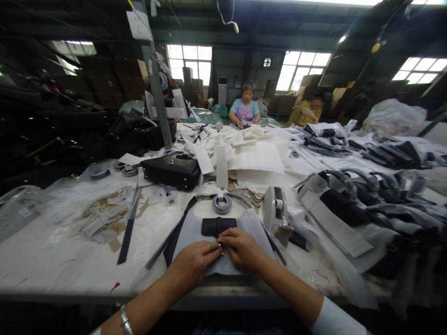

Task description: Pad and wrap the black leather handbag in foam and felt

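Observation:
My left hand (193,264) and my right hand (241,249) meet at the table's near edge, fingers pinched together on a small metal fitting (220,248) below a black leather piece (218,225). Both rest on a grey fabric sheet (253,228) that wraps the piece. A black strap (174,232) runs out from under the sheet to the left. A roll of grey tape (222,203) lies just beyond.
A white tape dispenser (275,209) stands to the right, a black handbag (171,171) further back left. White paper sheets (256,156) pile mid-table; wrapped dark straps (363,200) heap on the right. A metal post (157,88) rises at left. Two people sit at the far end.

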`<state>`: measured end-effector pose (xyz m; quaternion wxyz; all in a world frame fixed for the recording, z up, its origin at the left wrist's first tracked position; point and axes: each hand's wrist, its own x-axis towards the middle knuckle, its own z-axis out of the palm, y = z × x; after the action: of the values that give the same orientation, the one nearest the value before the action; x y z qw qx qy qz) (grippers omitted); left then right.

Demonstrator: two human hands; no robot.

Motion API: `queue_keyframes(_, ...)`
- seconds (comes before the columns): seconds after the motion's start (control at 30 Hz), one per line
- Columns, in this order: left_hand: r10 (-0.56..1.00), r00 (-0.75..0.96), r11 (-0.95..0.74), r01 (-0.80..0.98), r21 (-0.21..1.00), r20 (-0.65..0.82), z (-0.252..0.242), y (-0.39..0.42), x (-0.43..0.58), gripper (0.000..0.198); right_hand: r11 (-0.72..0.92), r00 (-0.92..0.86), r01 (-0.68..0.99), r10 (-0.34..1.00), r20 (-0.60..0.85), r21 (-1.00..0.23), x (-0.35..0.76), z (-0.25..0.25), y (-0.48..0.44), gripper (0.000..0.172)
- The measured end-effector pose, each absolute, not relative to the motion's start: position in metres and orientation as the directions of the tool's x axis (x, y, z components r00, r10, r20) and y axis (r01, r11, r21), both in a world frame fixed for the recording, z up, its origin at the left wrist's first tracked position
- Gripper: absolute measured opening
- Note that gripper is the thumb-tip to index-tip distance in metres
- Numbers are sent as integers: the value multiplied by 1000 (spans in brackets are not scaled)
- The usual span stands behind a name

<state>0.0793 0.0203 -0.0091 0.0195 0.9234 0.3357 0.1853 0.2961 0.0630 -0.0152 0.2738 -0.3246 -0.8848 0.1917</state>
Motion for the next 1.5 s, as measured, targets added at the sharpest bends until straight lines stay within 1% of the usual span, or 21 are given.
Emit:
queue_keyframes(0.07,633,707,-772,609,182,315,-9,20,79,37,744,-692,483,647,320,-461,296,-11,66,28)
queue_keyframes(0.13,638,705,-769,608,198,311,-10,19,78,37,773,-734,495,616,284,-397,295,-8,72,22)
queue_keyframes(0.2,647,698,-762,613,211,308,-12,18,77,38,792,-761,493,593,262,-360,292,-7,77,15)
queue_keyframes(0.3,665,687,-746,628,221,293,-14,17,77,38,796,-773,490,585,245,-356,288,-7,84,7)
queue_keyframes(0.4,680,678,-733,643,223,278,-14,16,77,36,773,-754,518,615,232,-366,285,-6,83,1)
queue_keyframes(0.63,701,651,-712,663,230,293,-15,13,76,40,669,-645,607,730,225,-429,283,11,63,1)
queue_keyframes(0.67,701,648,-712,663,233,298,-15,12,76,41,661,-639,610,737,222,-437,284,15,62,4)
queue_keyframes(0.73,701,642,-711,660,242,310,-15,12,75,41,658,-625,622,744,236,-425,288,20,59,14)
queue_keyframes(0.87,716,617,-696,667,265,327,-17,15,71,39,694,-644,655,719,261,-298,302,10,53,42)
queue_keyframes(0.93,714,616,-697,666,265,333,-19,17,70,37,699,-658,663,715,236,-268,307,-2,49,48)
queue_keyframes(1.03,700,639,-707,681,189,319,-20,21,73,36,681,-643,686,732,224,-257,308,-15,45,51)
queue_keyframes(1.13,724,636,-679,725,116,265,-15,26,82,34,674,-638,691,739,219,-262,307,-18,44,51)
queue_keyframes(1.27,712,663,-698,705,128,232,-6,30,91,37,670,-636,687,742,213,-282,307,-17,44,50)
queue_keyframes(1.33,696,672,-713,688,135,253,-8,28,91,43,664,-627,686,747,220,-297,308,-17,44,50)
queue_keyframes(1.4,674,670,-727,675,124,310,-15,23,87,52,661,-622,682,749,229,-313,308,-17,43,49)
queue_keyframes(1.43,662,668,-732,673,104,340,-20,20,86,54,661,-620,680,750,232,-319,308,-17,42,49)
queue_keyframes(1.5,649,660,-720,694,25,378,-30,15,84,52,659,-617,677,751,236,-328,309,-15,41,48)
